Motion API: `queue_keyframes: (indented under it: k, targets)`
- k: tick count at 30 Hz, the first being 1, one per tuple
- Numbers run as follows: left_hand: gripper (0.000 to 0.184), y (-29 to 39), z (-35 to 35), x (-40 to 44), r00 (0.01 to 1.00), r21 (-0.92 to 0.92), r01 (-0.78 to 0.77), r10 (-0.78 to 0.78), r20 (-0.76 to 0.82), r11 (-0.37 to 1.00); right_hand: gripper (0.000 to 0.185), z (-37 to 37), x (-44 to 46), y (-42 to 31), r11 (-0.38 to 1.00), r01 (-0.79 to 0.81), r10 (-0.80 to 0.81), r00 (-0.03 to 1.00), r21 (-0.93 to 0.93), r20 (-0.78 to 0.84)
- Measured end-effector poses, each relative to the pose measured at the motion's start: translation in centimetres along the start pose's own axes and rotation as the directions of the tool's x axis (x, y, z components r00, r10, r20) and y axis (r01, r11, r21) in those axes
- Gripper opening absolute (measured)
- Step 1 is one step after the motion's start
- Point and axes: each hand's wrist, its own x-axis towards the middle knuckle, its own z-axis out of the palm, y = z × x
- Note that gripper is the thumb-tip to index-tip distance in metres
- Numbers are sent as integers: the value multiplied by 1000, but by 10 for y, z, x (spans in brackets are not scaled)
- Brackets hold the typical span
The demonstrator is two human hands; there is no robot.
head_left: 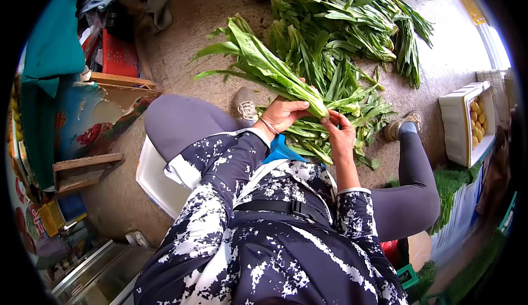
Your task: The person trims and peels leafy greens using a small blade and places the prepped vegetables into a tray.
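Observation:
My left hand (283, 114) is wrapped round a head of long-leaf lettuce (264, 66), with the leaves pointing up and to the left. At its pale cut base, the thumb and fingers of my right hand (342, 133) are pinched together on the stem end. Below and behind my hands, a heap of loose lettuce leaves (360, 112) lies on the floor between my feet. Farther off is a bigger pile of the same greens (352, 19). Part of a blue item (285, 150) shows at my lap, mostly hidden.
A white foam box (455, 121) holding yellowish round produce stands at the right. On the left are a red plastic basket (118, 55), wooden boards (88, 167) and a teal cloth (52, 46). A white container (159, 176) sits beside my left leg.

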Motion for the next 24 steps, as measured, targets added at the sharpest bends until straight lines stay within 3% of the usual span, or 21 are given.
queue_keyframes:
  k: [8,11,12,13,15,16,17,19,20,21,24]
  targets:
    - [49,-5,-5,-1,1000,85,7,-5,-19,996,16,-5,3,10,999,30,-30,999,13,-14]
    - [46,-8,-11,2,996,111,92,-92,-5,990,17,-6,0,5,958,-226,246,964,177,-97]
    - [41,-10,-4,-1,1000,90,24,-23,-14,996,14,-11,4,13,916,-274,301,952,293,-51]
    - [36,-9,1,-2,1000,106,15,-12,-28,994,13,-15,9,23,821,-334,431,895,464,-119]
    - [27,-9,-2,0,996,9,23,-23,-85,1000,15,-22,11,20,601,-281,548,827,749,-129]
    - [27,-7,-5,2,994,1,16,-16,-112,1000,16,-29,14,27,576,-241,531,836,781,-134]
    - [24,-7,-7,4,992,-22,8,-11,-123,1000,15,-33,14,27,549,-267,529,844,792,-82]
    - [21,-8,-10,5,987,-53,-10,2,-158,999,25,-32,12,31,664,-300,452,891,685,-48]
    - [19,-8,-8,6,984,-68,-17,5,-180,998,36,-11,3,7,758,-311,476,865,573,-160]
    - [17,-9,-6,5,978,-82,-28,11,-206,996,39,-3,-2,0,828,-313,423,893,465,-151]
    - [24,-10,-11,7,962,-184,-46,-6,-271,982,39,20,-12,-6,914,-173,183,983,367,7]
